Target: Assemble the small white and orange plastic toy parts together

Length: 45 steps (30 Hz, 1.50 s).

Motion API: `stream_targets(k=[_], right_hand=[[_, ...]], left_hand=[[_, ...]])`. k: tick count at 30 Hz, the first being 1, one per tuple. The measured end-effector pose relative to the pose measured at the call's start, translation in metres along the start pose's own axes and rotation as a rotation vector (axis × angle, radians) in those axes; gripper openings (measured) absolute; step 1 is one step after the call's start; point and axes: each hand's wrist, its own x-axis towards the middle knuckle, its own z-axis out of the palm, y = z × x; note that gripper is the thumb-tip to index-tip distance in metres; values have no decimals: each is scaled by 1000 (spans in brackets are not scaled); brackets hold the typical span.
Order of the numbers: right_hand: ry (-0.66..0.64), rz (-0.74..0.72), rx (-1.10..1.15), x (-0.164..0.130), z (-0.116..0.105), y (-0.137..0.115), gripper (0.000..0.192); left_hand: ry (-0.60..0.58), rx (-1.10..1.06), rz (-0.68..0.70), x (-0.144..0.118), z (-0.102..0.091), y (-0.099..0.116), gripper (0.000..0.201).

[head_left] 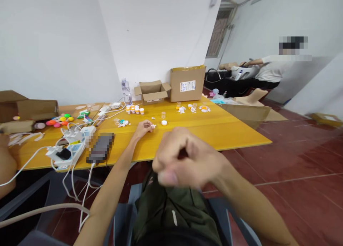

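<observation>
My left hand (pixel 144 129) rests over the table, its fingers pinched at a small white piece (pixel 153 126). Close to the camera and blurred, my right hand (pixel 184 162) is raised above my lap with curled fingers; whatever it may hold is hidden. Just right of my left hand, a white lid with an orange rim (pixel 164 123) lies on the table. Behind it stands a small clear jar (pixel 163 114). Another small white bit (pixel 153 118) lies nearby. Left of my left hand are loose white pieces (pixel 123 123) beside a teal lid (pixel 122 121).
Several orange-and-white capped jars (pixel 134 109) stand together on the yellow table (pixel 211 131). Further right lie heaps of white pieces (pixel 182 110). Cardboard boxes (pixel 187 84) line the back. A power strip (pixel 80 146) with cables and a phone (pixel 101 147) occupy the left. Another person (pixel 273 69) sits far right.
</observation>
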Motion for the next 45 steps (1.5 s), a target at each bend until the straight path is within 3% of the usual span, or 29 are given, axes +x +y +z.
stream_targets(k=[2,8,10,13,20,27,45], right_hand=[[163,-67,-7,18,-16,25,50],[773,102,-202,53,-68,140,40],[868,114,-233,57,-78,170,31],[925,120,-222,64,-84,195,18],[913,67,-159,77,-88,199,15],[921,104,-44,74,-90,204,20],[1009,12,192,74,-95,214,27]], left_hand=[[-9,10,22,0,-1,2,20],[-26,3,6,0,1,2,30],[-40,7,-6,0,1,1,34],[-59,13,-10,0,2,0,36],[-63,1,-3,1,2,-2,37],[-90,13,-12,0,2,-2,30],[-129,-31,-25,5,-2,-14,30]])
